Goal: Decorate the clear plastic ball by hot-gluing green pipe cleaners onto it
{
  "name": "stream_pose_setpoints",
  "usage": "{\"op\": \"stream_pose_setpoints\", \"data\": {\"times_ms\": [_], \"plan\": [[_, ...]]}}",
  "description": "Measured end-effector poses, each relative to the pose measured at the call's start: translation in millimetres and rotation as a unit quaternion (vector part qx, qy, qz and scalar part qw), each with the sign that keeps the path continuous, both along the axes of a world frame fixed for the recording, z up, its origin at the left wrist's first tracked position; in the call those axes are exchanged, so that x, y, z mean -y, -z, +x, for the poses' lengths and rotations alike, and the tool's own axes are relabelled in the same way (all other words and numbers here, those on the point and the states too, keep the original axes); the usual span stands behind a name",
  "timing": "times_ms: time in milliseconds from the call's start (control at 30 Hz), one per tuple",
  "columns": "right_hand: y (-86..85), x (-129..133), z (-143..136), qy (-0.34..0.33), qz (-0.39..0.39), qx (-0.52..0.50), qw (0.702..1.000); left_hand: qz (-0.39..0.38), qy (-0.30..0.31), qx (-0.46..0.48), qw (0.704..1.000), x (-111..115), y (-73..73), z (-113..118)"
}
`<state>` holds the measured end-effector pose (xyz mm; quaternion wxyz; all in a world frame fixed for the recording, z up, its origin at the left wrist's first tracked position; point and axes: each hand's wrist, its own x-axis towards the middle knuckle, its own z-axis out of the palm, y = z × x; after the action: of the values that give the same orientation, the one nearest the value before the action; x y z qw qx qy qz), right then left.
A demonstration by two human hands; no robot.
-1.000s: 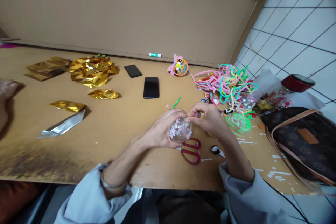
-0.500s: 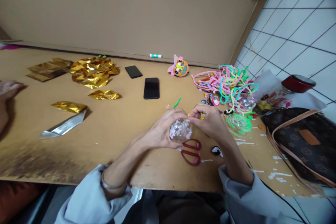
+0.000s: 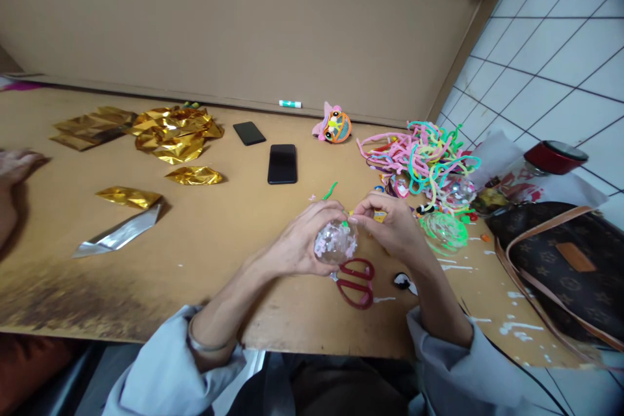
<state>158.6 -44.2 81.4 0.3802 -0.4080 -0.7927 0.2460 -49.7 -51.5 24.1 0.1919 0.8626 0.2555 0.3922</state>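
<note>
My left hand [image 3: 312,240] is wrapped round a clear ball [image 3: 336,244] with pale pink bits on it, held just above the table. A small green bit [image 3: 345,223] shows at the ball's upper right edge. Right beside it, the thumb and forefinger of my right hand [image 3: 383,218] are pinched together; whatever lies between them is too small to make out. Under the ball lie red-handled scissors [image 3: 358,296], their blades mostly hidden. A black and white piece [image 3: 403,281] rests near my right wrist.
Fuzzy coloured stems [image 3: 414,153] are heaped at the right, by a green-streaked clear ball [image 3: 444,231], a jar [image 3: 536,172] and a brown bag [image 3: 560,266]. Behind are a decorated fish [image 3: 334,127] and two phones [image 3: 282,164]. Gold foil [image 3: 175,133] and another person's hand [image 3: 19,166] are left.
A green bit now shows on the ball beside my right fingertips, where it was not visible before. Both hands stay in nearly the same place.
</note>
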Motion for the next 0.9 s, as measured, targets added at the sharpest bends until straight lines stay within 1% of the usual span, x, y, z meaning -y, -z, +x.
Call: {"op": "stream_pose_setpoints", "data": {"times_ms": [67, 200, 333, 600, 900], "plan": [[-0.7, 2, 1, 0.001, 0.019, 0.004, 1.000, 0.001, -0.002, -0.001, 1.000, 0, -1.2, -1], [-1.2, 9, 5, -0.020, 0.042, -0.017, 0.999, 0.001, -0.005, 0.001, 1.000, 0, -4.0, -1], [0.0, 17, 7, -0.010, 0.036, -0.042, 0.998, -0.004, -0.018, 0.001, 1.000, 0, -6.0, -1], [3.5, 19, 4, -0.025, 0.049, -0.014, 0.998, -0.008, -0.017, -0.007, 1.000, 1, -5.9, -1], [4.4, 20, 1, -0.021, 0.031, -0.012, 0.999, 0.015, -0.019, -0.018, 1.000, 1, -4.9, 0]]}}
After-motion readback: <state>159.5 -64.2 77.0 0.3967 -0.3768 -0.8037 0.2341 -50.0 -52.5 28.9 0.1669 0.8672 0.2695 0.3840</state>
